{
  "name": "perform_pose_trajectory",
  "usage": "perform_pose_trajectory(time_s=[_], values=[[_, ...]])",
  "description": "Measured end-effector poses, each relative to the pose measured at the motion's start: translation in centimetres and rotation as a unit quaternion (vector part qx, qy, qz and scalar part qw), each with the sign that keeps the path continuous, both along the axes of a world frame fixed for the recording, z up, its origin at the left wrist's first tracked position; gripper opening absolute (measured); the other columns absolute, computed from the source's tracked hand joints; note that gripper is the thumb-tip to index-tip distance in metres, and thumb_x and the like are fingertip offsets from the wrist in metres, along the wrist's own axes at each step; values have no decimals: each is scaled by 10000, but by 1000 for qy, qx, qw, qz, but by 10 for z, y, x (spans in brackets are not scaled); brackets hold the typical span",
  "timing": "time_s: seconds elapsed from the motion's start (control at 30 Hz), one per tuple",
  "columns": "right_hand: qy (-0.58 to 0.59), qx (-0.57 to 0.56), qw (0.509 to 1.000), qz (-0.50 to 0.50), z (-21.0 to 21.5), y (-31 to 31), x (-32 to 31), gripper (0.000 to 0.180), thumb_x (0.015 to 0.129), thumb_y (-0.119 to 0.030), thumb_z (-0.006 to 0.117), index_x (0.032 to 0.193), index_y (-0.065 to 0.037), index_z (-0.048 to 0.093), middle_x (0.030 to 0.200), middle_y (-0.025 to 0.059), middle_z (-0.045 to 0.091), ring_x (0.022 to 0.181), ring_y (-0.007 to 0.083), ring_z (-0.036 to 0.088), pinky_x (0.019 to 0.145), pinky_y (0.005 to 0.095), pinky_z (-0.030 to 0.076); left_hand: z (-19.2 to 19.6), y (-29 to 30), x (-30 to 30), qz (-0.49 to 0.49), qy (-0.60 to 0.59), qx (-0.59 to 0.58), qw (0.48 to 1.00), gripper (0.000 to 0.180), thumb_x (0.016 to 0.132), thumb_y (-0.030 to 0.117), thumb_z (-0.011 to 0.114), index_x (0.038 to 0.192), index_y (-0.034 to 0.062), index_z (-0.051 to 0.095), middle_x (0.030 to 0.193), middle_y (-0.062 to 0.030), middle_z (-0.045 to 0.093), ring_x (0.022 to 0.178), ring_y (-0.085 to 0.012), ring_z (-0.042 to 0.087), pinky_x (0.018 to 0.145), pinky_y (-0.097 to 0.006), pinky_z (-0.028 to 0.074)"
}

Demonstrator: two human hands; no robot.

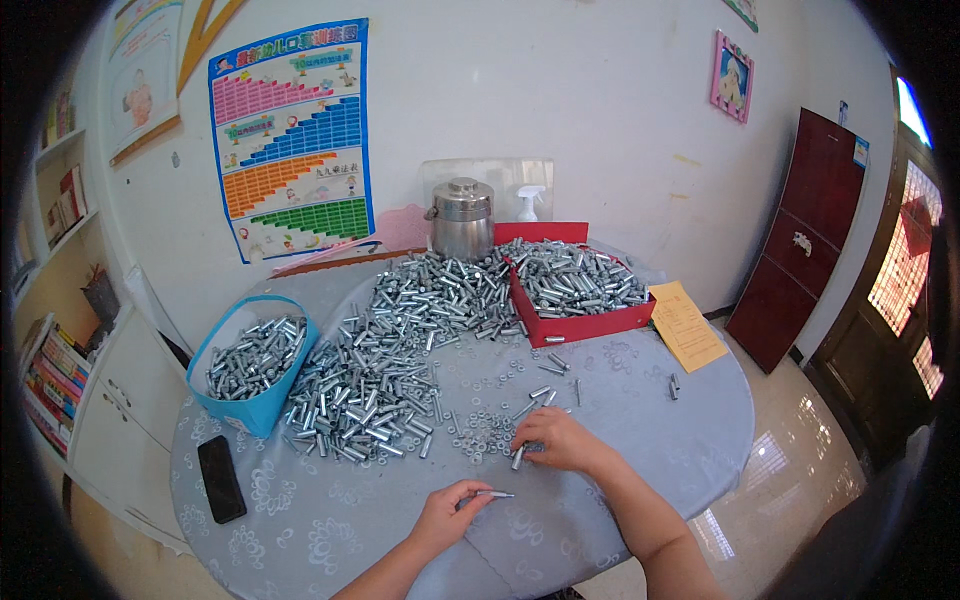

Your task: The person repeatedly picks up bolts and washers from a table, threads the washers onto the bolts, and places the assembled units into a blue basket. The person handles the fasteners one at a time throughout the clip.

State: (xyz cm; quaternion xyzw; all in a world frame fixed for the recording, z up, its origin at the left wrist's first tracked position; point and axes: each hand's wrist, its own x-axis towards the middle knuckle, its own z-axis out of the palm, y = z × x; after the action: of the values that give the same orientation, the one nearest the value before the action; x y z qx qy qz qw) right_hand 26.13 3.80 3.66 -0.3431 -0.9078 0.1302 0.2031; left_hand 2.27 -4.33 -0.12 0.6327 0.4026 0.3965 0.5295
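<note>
The left hand (450, 513) pinches a slim metal bolt (498, 494) between thumb and fingers, near the front of the tabletop (680, 430). The right hand (558, 440), fingers curled downward, pinches a metal sleeve (517, 460) just beside the scattered washers (482, 437). A heap of metal fasteners (360, 400) lies between the blue bin (272, 408) and the red box (590, 327).

the heaped fasteners (345, 410) look like shiny, silvery, smooth-sided metal; the lidded pot (463, 228) is gleaming metal too. the tablecloth (650, 440) has a faint sheen, the yellow sheet (690, 335) is matt paper, the floor (800, 430) smooth and glossy.
</note>
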Motion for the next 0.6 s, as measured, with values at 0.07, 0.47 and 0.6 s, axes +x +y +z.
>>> perform_pose_trajectory(time_s=[0.07,0.47,0.6], values=[[-9,3,1000,-7,-1,0,-1,223,654,-139,669,872,-115,632,957,46,598,933,247,525,833,362,395,-2,0,0,4,10,8,1000,165,832,91,590,981,21,600,848,-38,636,756,-71,567,662,-196,431],[152,77,913,-371,-15,19,39,186,672,-130,668,843,-57,657,788,103,620,800,286,560,728,379,445,3,-2,0,13,15,-12,1000,173,822,117,603,966,23,601,830,-49,649,728,-77,582,645,-208,447],[94,69,913,-390,-24,20,48,204,652,-96,668,852,-60,656,804,111,617,822,288,555,749,378,442,3,-1,0,4,8,0,1000,173,827,111,597,972,17,594,837,-54,650,750,-84,589,654,-210,448]])
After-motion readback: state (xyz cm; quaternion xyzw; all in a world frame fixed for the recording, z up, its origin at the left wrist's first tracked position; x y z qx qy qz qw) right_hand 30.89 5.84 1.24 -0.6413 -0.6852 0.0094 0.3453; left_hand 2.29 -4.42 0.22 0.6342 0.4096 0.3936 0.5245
